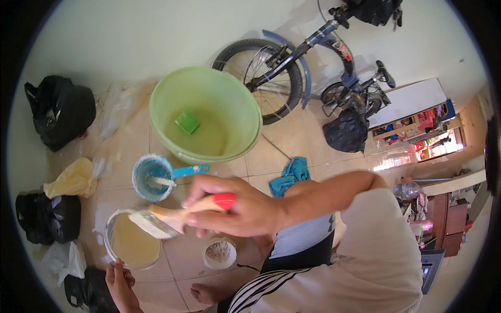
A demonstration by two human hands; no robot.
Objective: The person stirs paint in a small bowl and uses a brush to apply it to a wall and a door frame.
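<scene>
My right hand [235,206] grips a wooden-handled paintbrush [175,215] with a red end. Its pale, wet bristles hang over the rim of a paint can [133,241] full of cream-coloured paint. My left hand [119,275] rests at the can's lower left rim, fingers curled against it. Just beyond the can stands a blue scoop cup [152,176] with a blue handle and a whitish stick in it.
A large green bucket [204,115] holds murky water and a green sponge [187,121]. A small round lid [219,253] lies by my bare foot. A teal rag [290,176], a yellow cloth [73,178], black bags [60,110] and a bicycle [308,68] stand around on the tiled floor.
</scene>
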